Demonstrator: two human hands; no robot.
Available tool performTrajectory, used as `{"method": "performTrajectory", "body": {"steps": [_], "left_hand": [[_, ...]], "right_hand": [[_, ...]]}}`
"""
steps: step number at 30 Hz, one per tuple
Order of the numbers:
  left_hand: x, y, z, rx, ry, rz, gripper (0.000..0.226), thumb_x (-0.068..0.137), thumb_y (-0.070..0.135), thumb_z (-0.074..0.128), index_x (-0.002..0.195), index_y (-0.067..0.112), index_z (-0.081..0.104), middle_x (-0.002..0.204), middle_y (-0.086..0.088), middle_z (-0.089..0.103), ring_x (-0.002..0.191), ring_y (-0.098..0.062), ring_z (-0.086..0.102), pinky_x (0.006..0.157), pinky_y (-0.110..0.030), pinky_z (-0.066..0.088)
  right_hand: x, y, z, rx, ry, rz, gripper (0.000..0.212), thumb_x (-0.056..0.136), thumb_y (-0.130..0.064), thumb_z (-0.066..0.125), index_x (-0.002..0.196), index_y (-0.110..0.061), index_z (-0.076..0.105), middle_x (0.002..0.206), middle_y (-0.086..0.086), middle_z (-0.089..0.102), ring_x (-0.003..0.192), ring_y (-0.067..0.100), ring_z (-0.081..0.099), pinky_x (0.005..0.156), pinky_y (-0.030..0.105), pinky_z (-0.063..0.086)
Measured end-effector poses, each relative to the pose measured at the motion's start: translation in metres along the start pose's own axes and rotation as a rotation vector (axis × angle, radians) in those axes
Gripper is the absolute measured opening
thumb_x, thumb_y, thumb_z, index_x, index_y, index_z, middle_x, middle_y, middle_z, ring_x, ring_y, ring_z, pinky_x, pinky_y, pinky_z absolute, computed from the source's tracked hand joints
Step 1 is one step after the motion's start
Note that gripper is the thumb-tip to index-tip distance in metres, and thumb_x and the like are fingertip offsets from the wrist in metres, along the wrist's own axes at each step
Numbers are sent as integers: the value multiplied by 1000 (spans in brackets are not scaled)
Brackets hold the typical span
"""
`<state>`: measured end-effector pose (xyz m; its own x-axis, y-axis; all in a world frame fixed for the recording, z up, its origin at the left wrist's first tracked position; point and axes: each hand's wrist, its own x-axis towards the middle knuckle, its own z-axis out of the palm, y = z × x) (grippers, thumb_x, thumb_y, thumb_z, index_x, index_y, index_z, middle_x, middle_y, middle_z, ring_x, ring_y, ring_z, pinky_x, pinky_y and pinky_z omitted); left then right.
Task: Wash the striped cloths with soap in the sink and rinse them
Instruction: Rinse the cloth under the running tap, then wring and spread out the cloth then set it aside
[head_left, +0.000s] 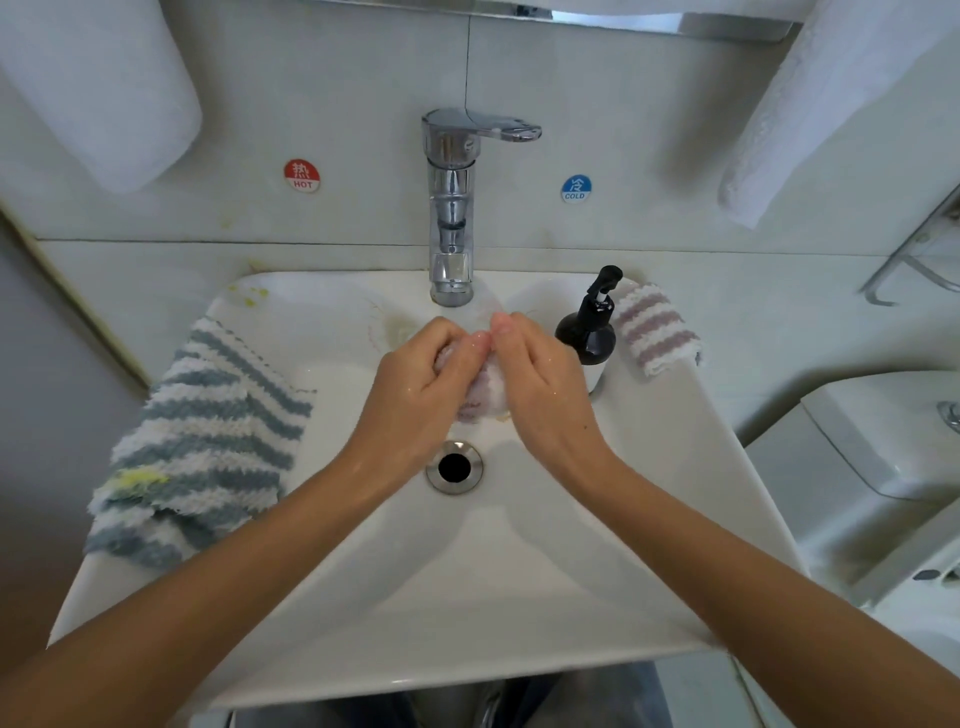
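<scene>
Both my hands, left (415, 374) and right (540, 379), have their grip clamped on one bunched pink cloth (480, 395) between them, just under the tap (452, 208) and above the drain (454, 467), equally near each; three cloths in all: blue (208, 431) at left, pink (655, 327) behind one soap bottle (589, 332).

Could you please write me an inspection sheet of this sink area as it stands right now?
Surface: white sink, drain open; yellowish stains on the back left rim.
Job's things: bunched pink-striped cloth over the basin; blue-striped cloth draped over the left rim, yellow mark on it; second pink-striped cloth on the right rim; black soap dispenser beside it.
Clutter: nothing seen.
Grippers: left hand and right hand both grip the bunched cloth, below the faucet.
Cables: nothing seen.
Surroundings: hot and cold stickers, white towels hanging, toilet at right.
</scene>
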<state>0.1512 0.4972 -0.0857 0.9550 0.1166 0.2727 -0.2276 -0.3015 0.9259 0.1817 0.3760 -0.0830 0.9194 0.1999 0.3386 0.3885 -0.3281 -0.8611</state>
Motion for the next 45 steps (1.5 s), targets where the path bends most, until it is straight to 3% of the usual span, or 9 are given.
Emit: {"method": "performTrajectory", "body": {"steps": [4, 10, 17, 22, 26, 33, 36, 40, 45], "left_hand": [[-3, 6, -15, 164, -173, 26, 7, 92, 26, 63, 88, 28, 57, 78, 9, 60, 67, 1, 53, 64, -11, 42], [5, 28, -36, 218, -229, 90, 43, 86, 11, 71, 102, 46, 51, 102, 18, 60, 87, 7, 59, 71, -6, 43], [11, 37, -63, 377, -321, -2, 76, 82, -6, 68, 135, 41, 40, 129, 12, 52, 105, -2, 58, 75, -16, 52], [5, 46, -59, 222, -531, -75, 81, 78, 14, 79, 135, 45, 30, 118, 20, 58, 99, 7, 62, 80, -10, 48], [4, 41, -49, 39, -490, -200, 88, 66, 54, 79, 141, 38, 35, 123, 9, 66, 110, -9, 65, 95, -35, 49], [6, 33, -45, 134, -255, -194, 12, 84, 17, 74, 96, 17, 71, 84, -2, 74, 74, -8, 66, 74, -28, 48], [6, 32, -53, 147, -262, -207, 21, 86, 25, 73, 93, 6, 70, 81, -19, 66, 72, -18, 56, 71, -33, 41], [6, 30, -63, 212, -301, -242, 11, 93, 16, 63, 86, 19, 70, 72, 3, 64, 67, -11, 57, 66, -29, 45], [10, 30, -79, 248, -228, -296, 16, 96, 15, 57, 81, 16, 64, 52, 15, 59, 50, 2, 56, 46, -12, 41]], "right_hand": [[2, -3, -23, -226, -86, -44, 44, 83, -66, 22, 66, -29, 39, 54, -5, 48, 55, 13, 47, 61, 37, 38], [11, -11, -37, -221, -197, -91, 25, 97, -36, 53, 84, -15, 59, 54, -9, 55, 51, 5, 47, 52, 15, 34], [21, -19, -57, -135, -142, -126, 4, 95, -22, 61, 92, -19, 61, 72, 5, 61, 62, 25, 53, 60, 38, 43], [23, -27, -61, -29, -188, -149, 16, 93, -15, 64, 91, -28, 56, 63, -18, 49, 53, 2, 42, 57, 13, 33], [22, -35, -61, 24, -310, -172, 18, 94, -9, 62, 94, -26, 56, 78, -15, 53, 59, 0, 47, 61, 13, 37], [24, -32, -74, 20, -506, -95, 17, 90, -11, 66, 96, -26, 60, 83, -13, 61, 65, 25, 45, 60, 27, 42], [24, -30, -78, -90, -575, -36, 24, 87, -9, 71, 103, -24, 62, 96, 17, 62, 73, 35, 52, 67, 39, 47], [23, -27, -81, -246, -629, 89, 37, 83, -13, 76, 114, -25, 60, 80, -6, 61, 67, 8, 51, 64, 22, 43], [25, -25, -85, -351, -610, 190, 23, 80, -17, 79, 98, -7, 68, 82, 4, 62, 72, 21, 58, 81, 46, 54]]}}
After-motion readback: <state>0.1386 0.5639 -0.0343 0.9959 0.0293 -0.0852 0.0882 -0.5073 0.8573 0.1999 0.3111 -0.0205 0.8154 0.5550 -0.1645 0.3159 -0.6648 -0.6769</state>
